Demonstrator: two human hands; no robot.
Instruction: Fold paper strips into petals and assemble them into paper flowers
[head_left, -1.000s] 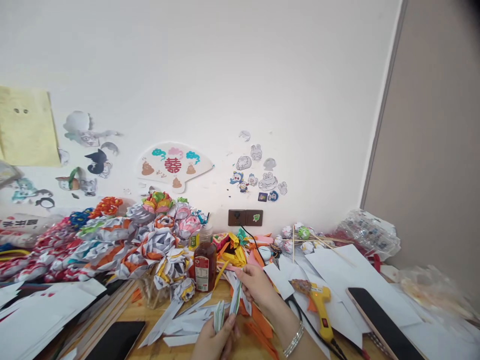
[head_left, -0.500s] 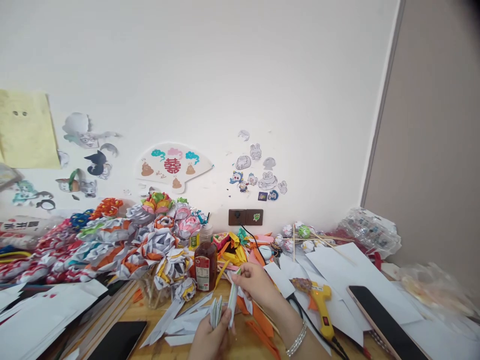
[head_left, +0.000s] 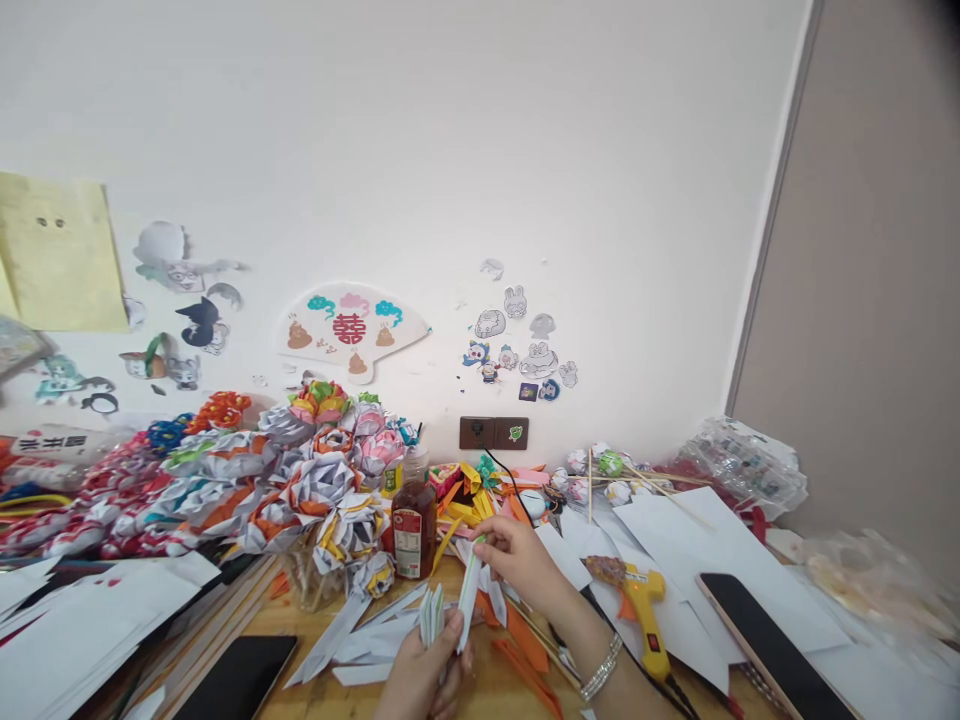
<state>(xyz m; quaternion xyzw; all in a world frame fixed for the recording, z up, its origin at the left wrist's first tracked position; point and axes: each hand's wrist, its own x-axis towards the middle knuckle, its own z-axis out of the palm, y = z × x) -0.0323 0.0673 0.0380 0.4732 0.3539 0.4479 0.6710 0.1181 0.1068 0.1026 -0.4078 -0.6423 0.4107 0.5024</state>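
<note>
From my end I count two hands over the one wooden surface [head_left: 484,692]. The fingers of my left hand [head_left: 424,668] grip a small bundle of folded papers [head_left: 432,612] and the lower end of one folded strip [head_left: 469,592]; the fingers of my right hand [head_left: 516,562] pinch that strip's upper end, so it stands tilted between both hands. The bundle's layers overlap too tightly for me to count.

I see one bottle [head_left: 413,530], one yellow glue gun [head_left: 643,612] and two phones: the left phone [head_left: 238,680] and the right phone [head_left: 761,640], both cut off by the bottom edge. White strips [head_left: 384,640] lie beside my left hand, partly hidden by it. The paper flowers [head_left: 322,485] overlap, too crowded to count.
</note>
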